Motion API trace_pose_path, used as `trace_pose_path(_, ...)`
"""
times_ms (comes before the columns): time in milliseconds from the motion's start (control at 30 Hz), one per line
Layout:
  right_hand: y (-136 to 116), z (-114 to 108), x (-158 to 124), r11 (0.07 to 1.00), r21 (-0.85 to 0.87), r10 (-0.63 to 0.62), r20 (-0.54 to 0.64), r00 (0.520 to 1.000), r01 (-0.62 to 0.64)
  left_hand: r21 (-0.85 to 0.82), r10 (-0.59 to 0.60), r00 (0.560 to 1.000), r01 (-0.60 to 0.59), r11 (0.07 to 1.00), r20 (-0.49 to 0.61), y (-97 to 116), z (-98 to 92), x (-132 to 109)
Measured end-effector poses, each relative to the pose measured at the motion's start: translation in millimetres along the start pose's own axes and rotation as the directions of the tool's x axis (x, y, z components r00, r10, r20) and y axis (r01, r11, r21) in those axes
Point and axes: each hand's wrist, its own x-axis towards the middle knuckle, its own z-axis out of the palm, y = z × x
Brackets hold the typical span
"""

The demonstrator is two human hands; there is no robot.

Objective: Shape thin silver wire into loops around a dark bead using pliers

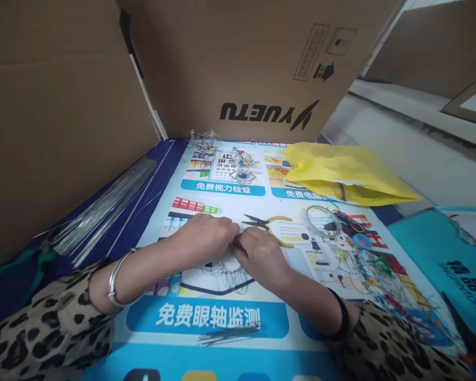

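My left hand and my right hand meet over the printed sheet, fingertips pinched together. Thin looped wire shows just beneath them and seems to run up into both pinches; the exact spot they grip is hidden by the fingers. Just behind my right hand lie pliers with yellow handles, jaws pointing left. A short bunch of dark, straight wire pieces rests on the sheet nearer to me.
Cardboard walls rise at the back and left. A bundle of straight silvery wires lies at left. Tangled wire sits farther back. To the right are a yellow bag, a wire coil, colourful threads and a teal bag.
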Motion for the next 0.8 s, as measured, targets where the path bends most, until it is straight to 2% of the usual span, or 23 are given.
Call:
trace_pose_path(333,1,3,-2,0.998,-0.021,-0.053,-0.043,0.998,0.052,0.058,0.038,0.998,-0.035,0.998,-0.041,6,-2.9,-5)
trace_pose_path(800,1,2,-2,0.995,-0.027,-0.096,-0.079,0.992,0.094,0.098,0.037,0.999,-0.037,0.995,0.001,11,-7.4,-6)
